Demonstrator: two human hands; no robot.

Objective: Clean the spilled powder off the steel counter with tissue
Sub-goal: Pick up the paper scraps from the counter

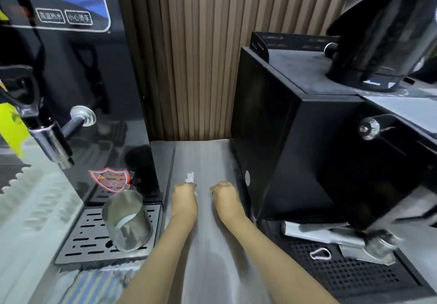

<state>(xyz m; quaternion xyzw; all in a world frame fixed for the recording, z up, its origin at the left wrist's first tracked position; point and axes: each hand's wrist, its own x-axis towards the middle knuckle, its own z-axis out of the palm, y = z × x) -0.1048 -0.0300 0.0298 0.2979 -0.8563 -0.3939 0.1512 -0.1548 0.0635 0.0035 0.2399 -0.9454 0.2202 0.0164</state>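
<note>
Left hand (184, 194) pinching tissue (190, 177) on counter (208, 157), right hand (223, 192) fisted, steel jug (127, 221) on tray (87, 240), contents unclear

Tissue (190, 177) half-hidden by left hand (184, 195)

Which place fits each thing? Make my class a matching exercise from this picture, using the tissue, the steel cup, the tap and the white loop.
Things:
1 tissue
2 steel cup
3 tap
4 white loop

Places:
a on the mesh tray, to the right
b on the slotted tray, to the left
c gripped by the left hand
d on the front of the black boiler

Pairs: 1-c, 2-b, 3-d, 4-a
</note>
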